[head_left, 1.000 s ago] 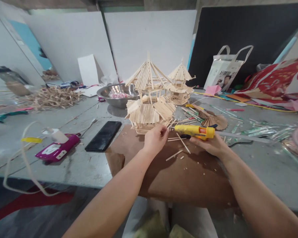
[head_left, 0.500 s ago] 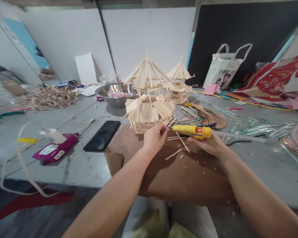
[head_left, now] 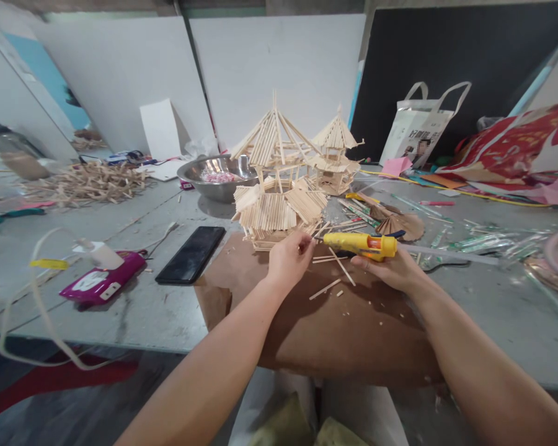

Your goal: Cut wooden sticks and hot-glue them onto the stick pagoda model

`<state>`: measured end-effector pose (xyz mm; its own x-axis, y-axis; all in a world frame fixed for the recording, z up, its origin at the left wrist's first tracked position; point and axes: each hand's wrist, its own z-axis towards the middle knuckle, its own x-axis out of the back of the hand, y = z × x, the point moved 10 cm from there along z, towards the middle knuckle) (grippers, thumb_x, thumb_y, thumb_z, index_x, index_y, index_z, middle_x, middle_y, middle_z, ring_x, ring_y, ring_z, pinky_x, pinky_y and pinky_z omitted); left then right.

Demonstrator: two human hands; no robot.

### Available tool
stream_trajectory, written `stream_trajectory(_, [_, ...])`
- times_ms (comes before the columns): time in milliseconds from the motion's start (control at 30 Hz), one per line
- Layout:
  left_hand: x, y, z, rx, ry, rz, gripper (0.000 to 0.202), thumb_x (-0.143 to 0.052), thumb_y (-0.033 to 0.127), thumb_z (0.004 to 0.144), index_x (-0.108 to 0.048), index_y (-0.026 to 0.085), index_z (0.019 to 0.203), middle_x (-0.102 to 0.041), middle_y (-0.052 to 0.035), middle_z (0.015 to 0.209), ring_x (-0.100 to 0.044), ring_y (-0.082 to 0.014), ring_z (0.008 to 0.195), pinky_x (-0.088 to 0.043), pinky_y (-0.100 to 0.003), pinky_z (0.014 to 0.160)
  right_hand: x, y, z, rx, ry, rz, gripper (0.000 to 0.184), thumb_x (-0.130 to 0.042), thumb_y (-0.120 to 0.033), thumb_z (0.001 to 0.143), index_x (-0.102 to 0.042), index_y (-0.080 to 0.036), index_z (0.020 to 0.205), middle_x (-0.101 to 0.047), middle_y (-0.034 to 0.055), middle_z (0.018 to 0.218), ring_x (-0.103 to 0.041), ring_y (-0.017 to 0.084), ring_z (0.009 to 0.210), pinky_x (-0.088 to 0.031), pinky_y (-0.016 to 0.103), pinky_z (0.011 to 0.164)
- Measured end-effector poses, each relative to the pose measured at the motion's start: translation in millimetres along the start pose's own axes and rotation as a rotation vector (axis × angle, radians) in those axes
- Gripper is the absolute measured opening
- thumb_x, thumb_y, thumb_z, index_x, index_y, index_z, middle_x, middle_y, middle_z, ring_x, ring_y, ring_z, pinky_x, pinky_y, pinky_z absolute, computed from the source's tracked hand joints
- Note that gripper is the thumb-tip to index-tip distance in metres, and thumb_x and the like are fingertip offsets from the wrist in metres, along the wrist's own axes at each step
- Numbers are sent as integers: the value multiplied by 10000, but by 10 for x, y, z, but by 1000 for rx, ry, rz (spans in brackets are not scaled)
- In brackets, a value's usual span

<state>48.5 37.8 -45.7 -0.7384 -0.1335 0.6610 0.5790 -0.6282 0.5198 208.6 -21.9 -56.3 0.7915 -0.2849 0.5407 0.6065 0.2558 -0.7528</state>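
My right hand is wrapped round a yellow hot glue gun, its nozzle pointing left. The nozzle tip meets the fingertips of my left hand, which are pinched together; whatever lies between them is too small or hidden to name. Just behind my left hand stands a pavilion model built of thin wooden sticks, with a partly covered peaked roof. A few loose wooden sticks lie below the glue gun on a brown board.
A smaller stick pavilion and a metal bowl stand behind. At left are a black phone, a purple power strip with a looped cable, and a stick pile. Plastic wrappers and a white bag are on the right.
Almost nothing differs. Both hands and the glue gun keep their places, with the nozzle still at my left fingertips; the view has shifted very slightly.
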Motion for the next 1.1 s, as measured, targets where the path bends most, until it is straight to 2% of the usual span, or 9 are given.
stream_trajectory(333, [12,0,1,-4,8,-8,168,-460,299,726,-567,169,726,-588,-9,630,-490,-90,531,-356,-203,507,-22,26,-2,-1,-26,17,292,-596,-414,594,-602,-187,777,-648,25,711,-592,185,640,-497,294,573])
stream_trajectory(800, [25,8,11,-5,18,-25,144,-463,278,723,-563,175,714,-593,-5,639,-511,-95,559,-369,-202,528,113,183,22,-10,72,-45,347,-571,-475,606,-611,-184,791,-648,34,709,-596,211,702,-501,307,620])
stream_trajectory(933, [23,-2,8,0,14,-34,146,-462,280,724,-564,175,722,-595,-9,645,-514,-97,559,-371,-206,535,161,254,25,-29,90,-87,343,-567,-467,619,-611,-189,815,-648,35,749,-588,219,744,-486,334,676])
stream_trajectory(1100, [30,3,8,9,7,-46,143,-462,274,720,-562,171,713,-590,-9,638,-512,-98,561,-366,-205,534,217,256,28,-48,132,-72,354,-580,-457,611,-611,-182,831,-647,41,776,-586,211,737,-486,325,660])
